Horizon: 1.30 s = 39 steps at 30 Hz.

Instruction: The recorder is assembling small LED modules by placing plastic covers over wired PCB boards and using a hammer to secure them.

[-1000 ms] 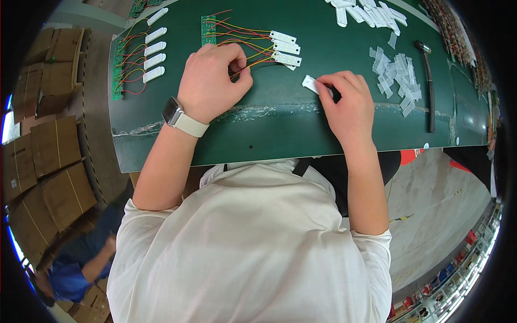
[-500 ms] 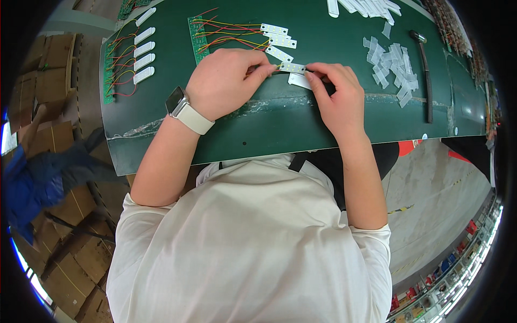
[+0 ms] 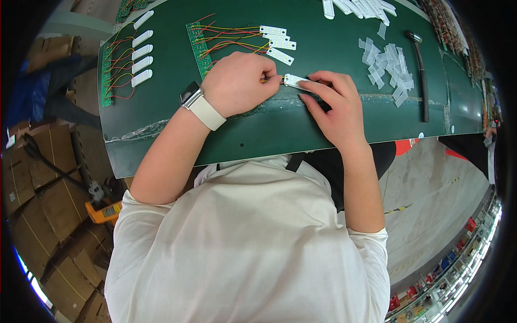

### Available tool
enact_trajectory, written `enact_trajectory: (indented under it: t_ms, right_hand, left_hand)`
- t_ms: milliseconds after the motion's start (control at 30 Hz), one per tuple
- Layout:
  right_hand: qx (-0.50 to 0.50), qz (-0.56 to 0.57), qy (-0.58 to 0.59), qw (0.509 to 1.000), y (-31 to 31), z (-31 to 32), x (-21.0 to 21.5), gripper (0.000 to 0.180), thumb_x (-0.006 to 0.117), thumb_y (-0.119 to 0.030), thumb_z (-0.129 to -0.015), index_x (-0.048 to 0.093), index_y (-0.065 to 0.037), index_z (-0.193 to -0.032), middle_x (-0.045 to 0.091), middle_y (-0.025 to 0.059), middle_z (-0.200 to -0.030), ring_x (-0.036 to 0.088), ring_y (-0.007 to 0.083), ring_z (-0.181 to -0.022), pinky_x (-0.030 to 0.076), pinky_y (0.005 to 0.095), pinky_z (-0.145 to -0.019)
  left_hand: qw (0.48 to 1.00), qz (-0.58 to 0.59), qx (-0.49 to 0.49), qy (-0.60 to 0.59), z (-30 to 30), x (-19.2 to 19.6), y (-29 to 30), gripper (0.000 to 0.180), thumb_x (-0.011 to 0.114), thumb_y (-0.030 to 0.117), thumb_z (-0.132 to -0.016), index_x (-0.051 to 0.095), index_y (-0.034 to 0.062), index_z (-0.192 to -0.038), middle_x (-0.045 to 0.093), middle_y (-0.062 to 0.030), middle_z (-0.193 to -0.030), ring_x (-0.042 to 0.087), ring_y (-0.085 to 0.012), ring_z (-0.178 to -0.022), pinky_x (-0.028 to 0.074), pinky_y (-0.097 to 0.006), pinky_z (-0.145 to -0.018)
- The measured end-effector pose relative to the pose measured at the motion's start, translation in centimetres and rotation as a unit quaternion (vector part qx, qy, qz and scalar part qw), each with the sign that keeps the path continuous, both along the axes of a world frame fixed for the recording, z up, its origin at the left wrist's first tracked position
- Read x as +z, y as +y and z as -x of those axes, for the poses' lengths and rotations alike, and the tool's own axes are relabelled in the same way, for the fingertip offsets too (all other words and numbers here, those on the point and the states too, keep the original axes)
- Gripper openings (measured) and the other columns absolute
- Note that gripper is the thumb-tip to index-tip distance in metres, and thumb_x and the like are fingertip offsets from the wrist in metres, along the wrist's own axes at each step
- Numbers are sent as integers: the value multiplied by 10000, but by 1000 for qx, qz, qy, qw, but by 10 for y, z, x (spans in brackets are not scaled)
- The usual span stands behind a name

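Note:
My left hand point(image 3: 239, 83), with a watch at its wrist, is closed in a pinch on thin wires point(image 3: 264, 81) at the left end of a small white LED board point(image 3: 293, 81). The board lies over or in a white piece that my fingers partly cover. Extended fingers of my right hand point(image 3: 336, 105) rest on the board's right part, while the thumb stands apart just below. Several more LED boards point(image 3: 279, 41) lie beyond, joined by red and yellow wires to a green circuit board point(image 3: 198, 49), which my left hand partly hides.
At left, another green circuit board point(image 3: 106, 75) is wired to several white cases point(image 3: 142, 65). Clear strips point(image 3: 396, 67) and a black-handled hammer point(image 3: 421, 75) lie at right. White cases point(image 3: 366, 8) are piled at the far edge. Cardboard boxes point(image 3: 51, 153) and another person point(image 3: 32, 97) are off to the left.
The LED board has shifted slightly down, over the white case. My left hand has moved from its end to the wires. My right fingers have gone from pinching its end to lying on it.

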State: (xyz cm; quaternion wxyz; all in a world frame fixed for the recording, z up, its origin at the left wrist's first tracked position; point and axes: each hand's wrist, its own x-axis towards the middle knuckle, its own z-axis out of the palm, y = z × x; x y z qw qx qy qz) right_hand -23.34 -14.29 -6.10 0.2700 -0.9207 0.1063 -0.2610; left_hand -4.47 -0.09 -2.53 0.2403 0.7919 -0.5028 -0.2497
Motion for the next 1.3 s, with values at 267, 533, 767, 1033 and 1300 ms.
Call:
enact_trajectory:
  t_ms: [267, 533, 767, 1033, 1300]
  right_hand:
    - [-1, 73, -28, 997, 1, -4, -5, 177, 823, -118, -808, 764, -132, -975, 697, -18, -1012, 640, 241, -947, 532, 388, -813]
    - [-13, 118, -31, 992, 4, -5, -7, 147, 805, -127, -829, 766, -141, -970, 692, -22, -1001, 640, 229, -920, 531, 379, -779]
    - [20, 102, -45, 994, -1, -10, -13, 222, 726, -1, -772, 767, -87, -972, 723, 6, -1020, 657, 238, -945, 563, 379, -826]
    - [29, 98, -48, 994, -2, -13, -13, 250, 711, 21, -746, 765, -54, -979, 734, 27, -1052, 657, 254, -960, 564, 381, -860]
    - [23, 103, -45, 993, 2, -13, -12, 267, 714, 23, -740, 759, -53, -992, 731, 22, -1060, 652, 254, -960, 559, 372, -874]
  left_hand:
    - [996, -21, -29, -81, 4, -3, -7, 239, 683, 267, -922, 699, 50, -822, 673, -126, -732, 639, -352, -692, 500, -444, -634]
    - [983, 23, -32, -181, 5, 2, -8, 174, 749, 251, -885, 699, 87, -851, 691, -72, -782, 666, -312, -730, 531, -431, -680]
    - [946, 187, -96, -248, 1, -7, -5, 88, 774, 140, -837, 692, 126, -866, 668, -42, -808, 672, -272, -753, 546, -419, -676]
    - [942, 167, -75, -280, 6, -13, 0, 96, 776, 143, -831, 767, 143, -927, 717, -14, -872, 685, -240, -783, 561, -370, -680]
    - [961, 186, -70, -192, 1, -13, 7, 228, 853, 190, -797, 792, 142, -1011, 742, -4, -927, 656, -232, -939, 567, -355, -799]
